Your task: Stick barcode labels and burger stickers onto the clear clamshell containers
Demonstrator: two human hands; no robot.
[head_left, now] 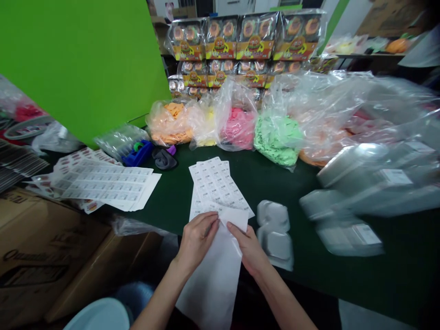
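Both my hands hold one white backing sheet (213, 275) at the near edge of the dark green table (178, 192); the sheet hangs down off the table towards me. My left hand (197, 238) pinches its upper left edge, fingers closed. My right hand (249, 247) grips its upper right corner, which is folded over. Just beyond my fingers lies a stack of white label sheets (218, 185). A clear plastic clamshell tray (275, 231) rests right of my right hand.
More label sheets (106, 183) lie at the left above cardboard boxes (44, 256). Plastic bags of orange (170, 121), pink (239, 126) and green (277, 137) pieces stand behind. Packed clamshells (357, 197) pile up at the right. Boxed burger toys (247, 43) are stacked at the back.
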